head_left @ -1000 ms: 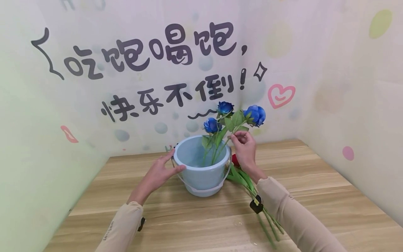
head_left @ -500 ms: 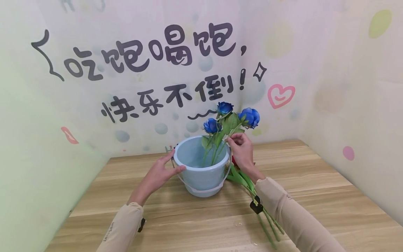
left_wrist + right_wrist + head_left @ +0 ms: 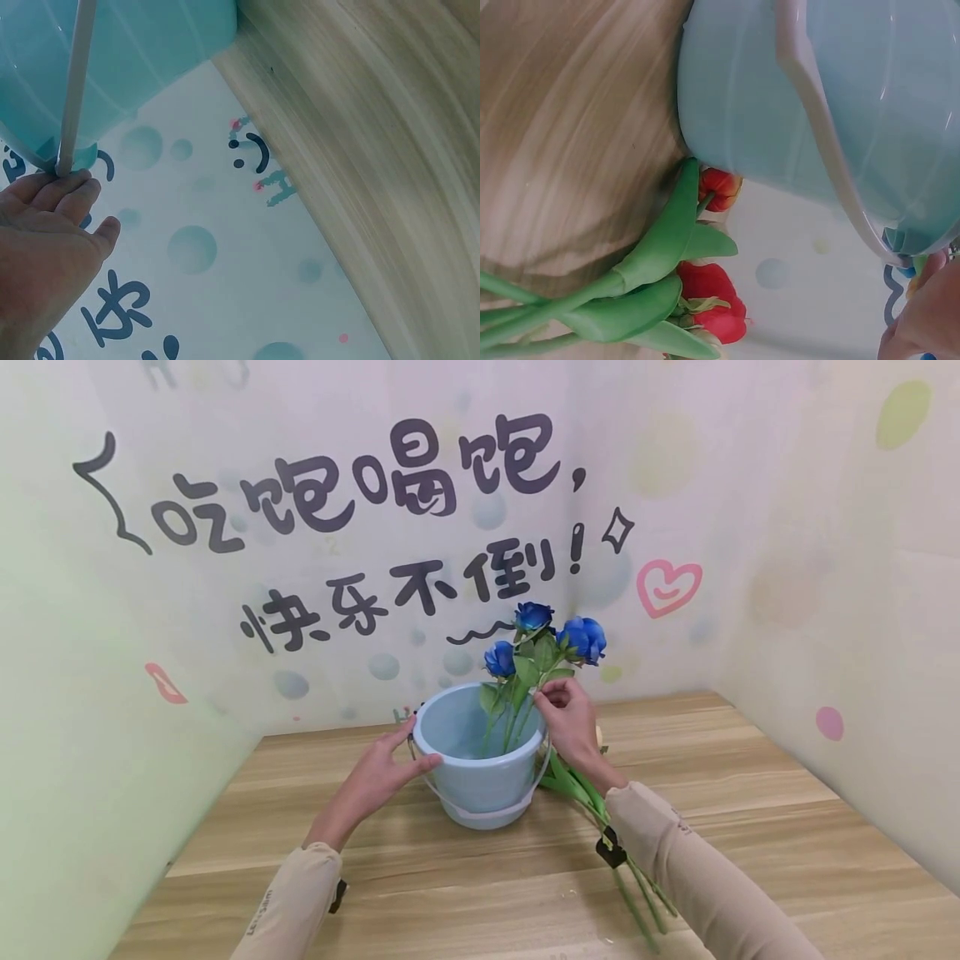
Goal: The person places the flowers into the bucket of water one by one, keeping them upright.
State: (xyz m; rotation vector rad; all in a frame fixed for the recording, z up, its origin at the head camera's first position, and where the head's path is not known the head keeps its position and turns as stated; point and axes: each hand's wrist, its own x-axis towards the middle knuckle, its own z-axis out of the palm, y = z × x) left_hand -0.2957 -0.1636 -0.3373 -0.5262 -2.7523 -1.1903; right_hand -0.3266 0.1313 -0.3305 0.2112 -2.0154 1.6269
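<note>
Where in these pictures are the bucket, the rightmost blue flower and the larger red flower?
Bucket [image 3: 482, 787]: head view, on its outer front wall.
Rightmost blue flower [image 3: 582, 639]: head view, on its bloom.
Larger red flower [image 3: 714, 285]: right wrist view, on its petals.

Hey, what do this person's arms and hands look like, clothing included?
The left sleeve and right sleeve are beige with small dark lettering. The left hand and right hand are ungloved. A black piece shows by the left sleeve, another by the right.
</note>
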